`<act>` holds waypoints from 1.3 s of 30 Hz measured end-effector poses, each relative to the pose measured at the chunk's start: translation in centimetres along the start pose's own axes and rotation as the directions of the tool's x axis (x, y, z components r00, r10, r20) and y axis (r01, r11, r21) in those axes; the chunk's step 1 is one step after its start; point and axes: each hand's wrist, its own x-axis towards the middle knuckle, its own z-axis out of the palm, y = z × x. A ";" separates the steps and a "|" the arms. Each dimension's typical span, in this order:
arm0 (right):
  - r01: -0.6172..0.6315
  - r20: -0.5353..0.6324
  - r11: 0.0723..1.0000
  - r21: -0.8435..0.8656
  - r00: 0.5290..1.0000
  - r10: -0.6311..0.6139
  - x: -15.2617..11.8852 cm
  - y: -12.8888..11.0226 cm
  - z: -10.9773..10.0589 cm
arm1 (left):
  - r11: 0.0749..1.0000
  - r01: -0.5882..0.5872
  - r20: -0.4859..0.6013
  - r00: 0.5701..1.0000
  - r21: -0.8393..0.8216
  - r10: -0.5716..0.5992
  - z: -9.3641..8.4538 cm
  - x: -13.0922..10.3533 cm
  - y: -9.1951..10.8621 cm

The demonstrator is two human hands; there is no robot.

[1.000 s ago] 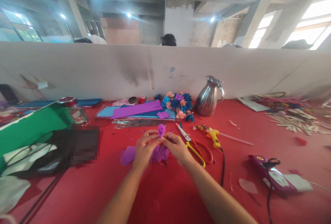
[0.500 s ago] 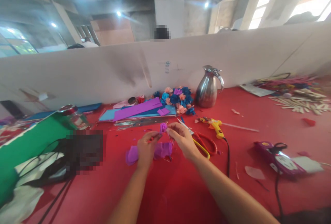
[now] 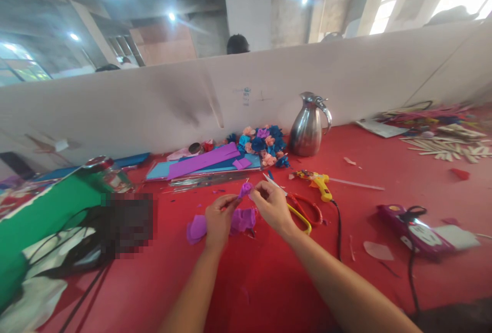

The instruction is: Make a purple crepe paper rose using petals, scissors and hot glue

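No words, brands or numbers legible. Pale partition (image 3: 154, 100): small column of blue handwriting (image 3: 246, 96), several short lines stacked, too blurred to read. Just right of it, faint thin cross mark (image 3: 263, 99), plain lines crossing. Purple power strip (image 3: 417, 233), right side of table: small yellow patch near far end, any print on it too small to make out. Yellow glue gun (image 3: 323, 187): no lettering readable.
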 end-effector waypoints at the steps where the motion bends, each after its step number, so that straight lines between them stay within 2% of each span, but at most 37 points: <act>1: -0.006 -0.006 1.000 -0.028 1.000 0.006 0.0 0.0 0.0 | 1.000 0.001 0.003 1.000 -0.002 -0.001 0.0 0.0 0.0; 6: -0.030 0.005 1.000 0.003 1.000 0.030 -0.1 -0.3 0.0 | 0.995 0.052 0.042 0.998 -0.081 -0.049 0.2 -0.1 -0.1; 10: -0.064 0.046 0.977 0.203 0.997 0.055 -0.1 -0.4 -0.1 | 0.980 0.115 0.070 0.992 -0.164 -0.105 0.4 -0.3 0.1; 14: -0.094 -0.024 0.940 0.328 0.994 0.107 0.0 -0.7 -0.3 | 0.975 0.119 0.077 0.991 -0.187 -0.106 0.5 -0.3 0.1; 19: -0.091 -0.101 0.949 0.300 0.987 0.127 0.1 -0.9 -0.4 | 0.956 0.132 0.054 0.991 -0.261 -0.122 0.5 -0.3 0.3; 25: -0.149 -0.027 0.958 0.245 0.987 0.161 0.2 -0.3 0.0 | 0.838 0.228 0.012 0.967 -0.495 -0.256 0.2 0.1 1.1; 28: -0.164 -0.005 0.962 0.220 0.986 0.169 0.2 0.2 0.2 | 0.790 0.251 0.015 0.956 -0.559 -0.293 0.0 0.4 1.1; 31: -0.165 0.050 0.960 0.228 0.986 0.158 0.1 0.4 0.3 | 0.807 0.249 0.012 0.958 -0.535 -0.288 0.0 0.5 0.9; 35: -0.081 0.144 0.963 0.256 0.989 0.045 -0.2 0.1 0.6 | 0.897 0.186 -0.012 0.978 -0.402 -0.208 0.1 0.3 0.5; 39: -0.016 0.148 0.980 0.200 0.989 -0.014 -0.5 -0.1 0.6 | 0.934 0.173 0.014 0.984 -0.314 -0.178 0.3 -0.1 0.4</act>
